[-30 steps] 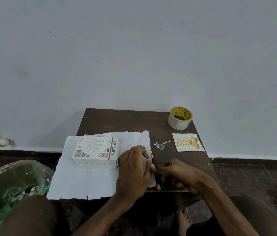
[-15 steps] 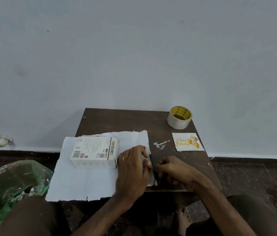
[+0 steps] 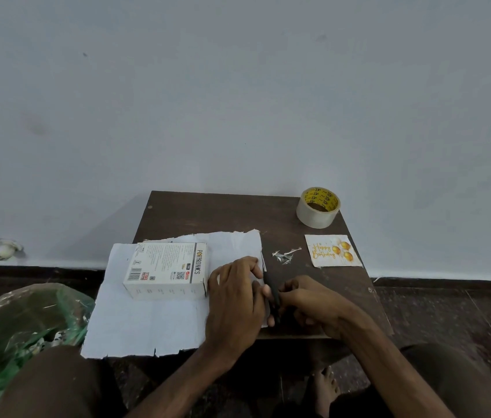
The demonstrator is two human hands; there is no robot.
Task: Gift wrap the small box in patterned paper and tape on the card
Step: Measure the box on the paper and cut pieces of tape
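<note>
A small white box [image 3: 167, 268] lies on a sheet of paper [image 3: 147, 324], white side up, on a low dark table [image 3: 223, 212]. My left hand [image 3: 233, 297] presses flat on the paper's right part, just right of the box. My right hand [image 3: 310, 303] grips a dark slim tool [image 3: 272, 292], likely scissors, at the paper's right edge. A "Happy Birthday" card [image 3: 332, 251] lies at the table's right side. A roll of clear tape [image 3: 318, 207] stands behind the card.
Small paper scraps [image 3: 284, 255] lie between the paper and the card. A green plastic bag [image 3: 18, 327] sits on the floor at the left. The wall rises right behind the table. My knees flank the table's front edge.
My right hand with the dark tool has crept slightly forward along the paper's right edge. The left hand stays pressed on the paper.
</note>
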